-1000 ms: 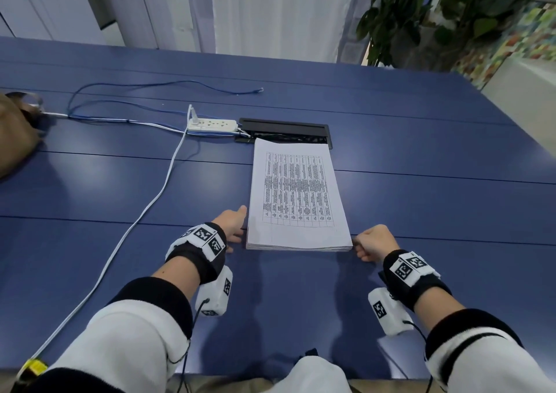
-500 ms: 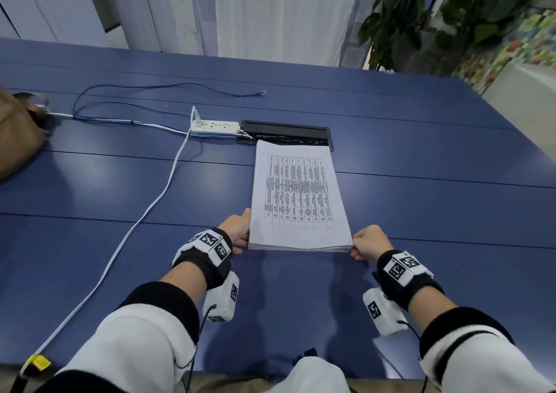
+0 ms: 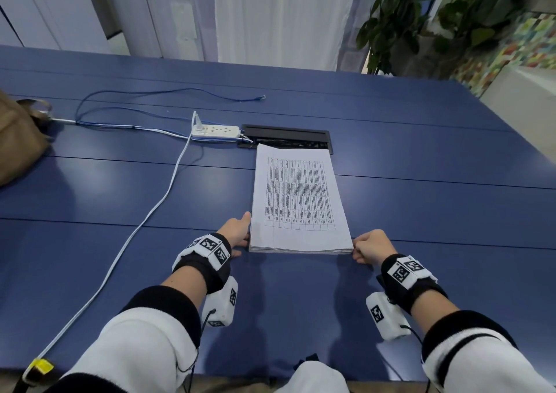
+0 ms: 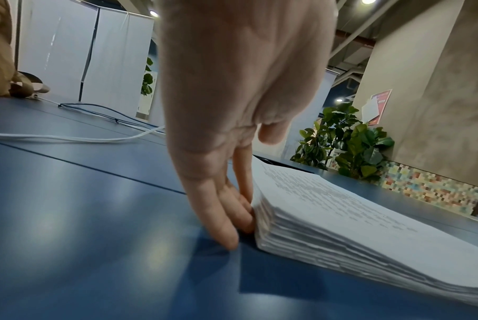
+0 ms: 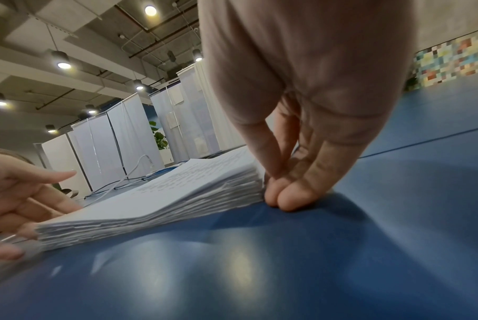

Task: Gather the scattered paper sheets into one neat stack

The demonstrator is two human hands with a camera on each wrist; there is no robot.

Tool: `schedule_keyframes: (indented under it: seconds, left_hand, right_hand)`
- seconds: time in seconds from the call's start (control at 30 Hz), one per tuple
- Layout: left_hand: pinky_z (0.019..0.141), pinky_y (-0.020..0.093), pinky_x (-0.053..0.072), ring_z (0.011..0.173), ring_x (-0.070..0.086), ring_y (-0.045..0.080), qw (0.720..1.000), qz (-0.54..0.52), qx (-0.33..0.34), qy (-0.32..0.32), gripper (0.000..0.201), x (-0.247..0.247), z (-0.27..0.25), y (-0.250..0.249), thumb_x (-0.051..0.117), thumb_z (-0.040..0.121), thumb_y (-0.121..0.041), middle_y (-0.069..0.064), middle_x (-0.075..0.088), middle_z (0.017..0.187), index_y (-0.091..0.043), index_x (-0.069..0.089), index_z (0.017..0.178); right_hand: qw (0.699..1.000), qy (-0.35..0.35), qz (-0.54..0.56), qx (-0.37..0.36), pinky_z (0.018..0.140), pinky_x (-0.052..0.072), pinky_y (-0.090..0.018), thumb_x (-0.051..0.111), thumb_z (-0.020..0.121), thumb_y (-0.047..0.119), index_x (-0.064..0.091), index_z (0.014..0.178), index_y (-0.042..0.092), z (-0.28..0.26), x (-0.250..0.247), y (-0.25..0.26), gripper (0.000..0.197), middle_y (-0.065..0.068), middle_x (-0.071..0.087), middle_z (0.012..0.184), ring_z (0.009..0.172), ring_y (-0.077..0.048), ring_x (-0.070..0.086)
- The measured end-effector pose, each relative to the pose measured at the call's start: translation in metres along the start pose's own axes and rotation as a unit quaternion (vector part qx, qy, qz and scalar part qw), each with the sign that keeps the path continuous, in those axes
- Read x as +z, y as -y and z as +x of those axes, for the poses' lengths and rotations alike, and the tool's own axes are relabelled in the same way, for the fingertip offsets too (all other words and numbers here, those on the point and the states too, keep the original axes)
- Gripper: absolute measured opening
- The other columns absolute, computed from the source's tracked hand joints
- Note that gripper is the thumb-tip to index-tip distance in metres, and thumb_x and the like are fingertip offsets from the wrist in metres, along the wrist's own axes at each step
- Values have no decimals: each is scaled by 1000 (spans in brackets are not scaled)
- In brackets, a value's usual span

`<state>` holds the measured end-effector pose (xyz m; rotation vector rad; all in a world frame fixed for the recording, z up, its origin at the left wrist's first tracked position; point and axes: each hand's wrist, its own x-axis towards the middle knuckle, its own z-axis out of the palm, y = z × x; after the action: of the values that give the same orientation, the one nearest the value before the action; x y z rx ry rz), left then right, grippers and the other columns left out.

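Observation:
One stack of printed paper sheets (image 3: 301, 200) lies lengthwise on the blue table (image 3: 421, 212), with a table of text on the top sheet. My left hand (image 3: 237, 230) is at the stack's near left corner, its straight fingers (image 4: 221, 223) pressing against the left side edge (image 4: 262, 218). My right hand (image 3: 371, 246) is at the near right corner, fingertips (image 5: 287, 194) down on the table and touching the right side edge (image 5: 248, 184). The sheet edges look slightly uneven in both wrist views. Neither hand lifts the stack.
A white power strip (image 3: 216, 130) and a black cable hatch (image 3: 285, 137) sit just beyond the stack's far end. A white cable (image 3: 156, 206) runs down the left, with blue cables (image 3: 150, 94) behind it. A brown bag (image 3: 18, 140) lies far left. Plants (image 3: 436, 16) stand past the table.
My left hand has slid in from beside the corner until it lies against the stack's left edge. The right hand has closed in slightly on the right edge. The stack stays put.

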<state>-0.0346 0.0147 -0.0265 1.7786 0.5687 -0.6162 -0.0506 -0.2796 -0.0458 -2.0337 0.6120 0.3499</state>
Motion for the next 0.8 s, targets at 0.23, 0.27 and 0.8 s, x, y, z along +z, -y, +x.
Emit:
schedule_keyframes:
  seconds: [0.23,0.27,0.8]
  left_hand:
    - [68,27,36,66,47,12,1000,-25,8,-11,41,1,-1,-3,26,97,-41,-1,48,73,-15,44,71]
    - [70,29,37,66,47,12,1000,-24,9,-11,40,0,-1,-3,26,97,-41,-1,49,73,-15,44,72]
    - [65,27,37,72,57,11,999,32,10,-13,42,1,-1,4,28,96,-38,5,60,99,-7,54,108]
  right_hand:
    - [1000,-10,-4,-7,51,49,-25,42,79,-9,65,67,1,-4,5,0,28,-12,56,55,50,-20,51]
    - [1000,-10,-2,-7,50,49,-25,42,80,-9,64,66,2,-5,5,0,28,-11,56,56,51,-20,52]
    - [996,-10,-80,-23,51,49,-25,40,77,-10,70,70,0,-9,0,6,32,-11,55,53,53,-22,50]
